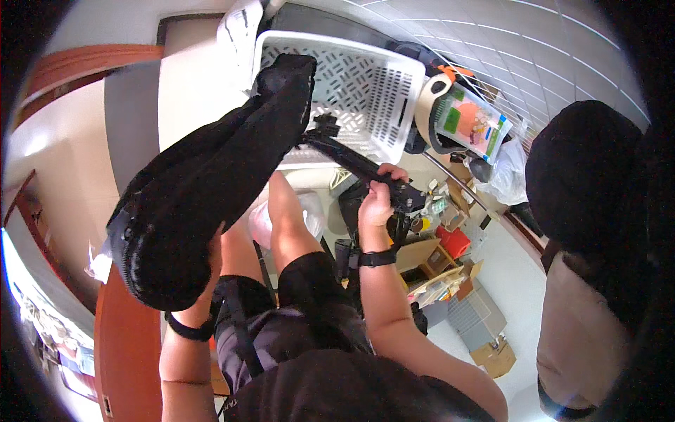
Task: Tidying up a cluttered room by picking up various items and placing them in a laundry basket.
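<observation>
A long black fabric bag [211, 174] with a zipper stretches from my left forearm up over the left part of a white plastic basket [398, 105]. My left hand [215, 253] is at the bag's lower end, mostly hidden behind it, with part of it showing at the bag's edge. My right hand [382, 195] is closed around one end of a black tripod-like stand [348, 158]. The stand's other end, with a small black head, lies over the basket's near side, touching or close to the bag. Whether it is partly inside the bag cannot be told.
At the right, a person in a black cap [585, 174] stands close by. A colourful printed packet [469, 121] and a clear plastic bag [506, 174] are beside the basket. Cardboard boxes [493, 356], a red container [453, 241] and a metal pole [456, 182] are lower right. A wooden panel [126, 343] is at left.
</observation>
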A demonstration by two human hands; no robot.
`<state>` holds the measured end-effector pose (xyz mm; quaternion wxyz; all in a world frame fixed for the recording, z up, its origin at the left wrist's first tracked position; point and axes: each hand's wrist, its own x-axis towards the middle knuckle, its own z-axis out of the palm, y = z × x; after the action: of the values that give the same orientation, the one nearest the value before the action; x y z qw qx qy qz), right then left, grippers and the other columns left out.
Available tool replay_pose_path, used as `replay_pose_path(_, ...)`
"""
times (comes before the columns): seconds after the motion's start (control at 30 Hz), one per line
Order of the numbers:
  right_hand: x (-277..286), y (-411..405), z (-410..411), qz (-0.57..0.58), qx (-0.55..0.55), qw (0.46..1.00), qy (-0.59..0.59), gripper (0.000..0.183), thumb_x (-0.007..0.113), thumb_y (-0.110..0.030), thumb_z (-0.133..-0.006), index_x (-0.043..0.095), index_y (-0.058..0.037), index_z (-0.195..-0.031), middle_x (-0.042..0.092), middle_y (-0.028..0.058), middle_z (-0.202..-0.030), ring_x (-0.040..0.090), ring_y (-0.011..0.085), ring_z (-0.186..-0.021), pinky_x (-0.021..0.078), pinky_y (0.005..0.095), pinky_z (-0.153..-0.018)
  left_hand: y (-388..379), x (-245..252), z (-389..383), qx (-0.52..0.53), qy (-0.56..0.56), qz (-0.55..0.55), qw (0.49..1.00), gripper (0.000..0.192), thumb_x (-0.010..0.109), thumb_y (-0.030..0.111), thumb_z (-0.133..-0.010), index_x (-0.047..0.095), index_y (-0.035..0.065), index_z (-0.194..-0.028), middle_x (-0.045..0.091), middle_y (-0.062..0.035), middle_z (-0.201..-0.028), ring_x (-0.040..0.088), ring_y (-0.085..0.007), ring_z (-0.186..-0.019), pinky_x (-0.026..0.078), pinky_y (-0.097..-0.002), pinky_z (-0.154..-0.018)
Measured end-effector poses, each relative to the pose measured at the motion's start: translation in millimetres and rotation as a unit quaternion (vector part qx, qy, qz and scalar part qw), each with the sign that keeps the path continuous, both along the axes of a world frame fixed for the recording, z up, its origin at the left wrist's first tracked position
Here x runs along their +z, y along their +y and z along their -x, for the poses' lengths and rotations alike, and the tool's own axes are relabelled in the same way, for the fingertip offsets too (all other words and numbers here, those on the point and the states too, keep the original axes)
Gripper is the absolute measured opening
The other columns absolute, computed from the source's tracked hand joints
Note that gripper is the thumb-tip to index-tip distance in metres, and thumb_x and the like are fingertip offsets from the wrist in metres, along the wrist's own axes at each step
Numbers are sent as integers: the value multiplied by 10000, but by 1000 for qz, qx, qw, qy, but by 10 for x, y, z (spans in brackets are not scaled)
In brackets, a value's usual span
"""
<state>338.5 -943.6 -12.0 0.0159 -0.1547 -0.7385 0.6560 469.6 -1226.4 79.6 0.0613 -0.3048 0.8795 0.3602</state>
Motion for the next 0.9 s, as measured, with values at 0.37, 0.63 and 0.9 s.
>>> replay_pose_path(0.37, -132, 25, 700, -4, 31, 999, 14, 240, 525, -25, -602, 455, -78, -825, 519, 54, -777, 478, 159, -766, 365, 283, -775, -35, -822, 600, -25, 70, -187, 979, 362, 692, 235, -744, 616, 42, -1042, 619, -110, -1056, 585, -252, -943, 445, -331, -855)
replay_pose_path(0.63, -253, 1434, 969, 175, -129, 951, -219, 292, 526, -368, -845, 524, -114, -699, 432, -14, -514, 338, 119, -402, 344, 274, -441, 405, -1688, 917, 53, 56, -220, 972, 386, 511, 281, -903, 515, -4, -1162, 574, -151, -1111, 526, -239, -1030, 384, -315, -917)
replay_pose_path(0.9, -253, 1672, 868, 150, -469, 834, -251, 186, 511, -295, -762, 567, -127, -822, 534, -4, -751, 375, 146, -561, 273, 274, -459, 277, -1649, 1261, -73, -180, -89, 977, 409, 477, 370, -896, 549, 46, -1135, 583, -177, -1106, 570, -296, -991, 455, -369, -830)
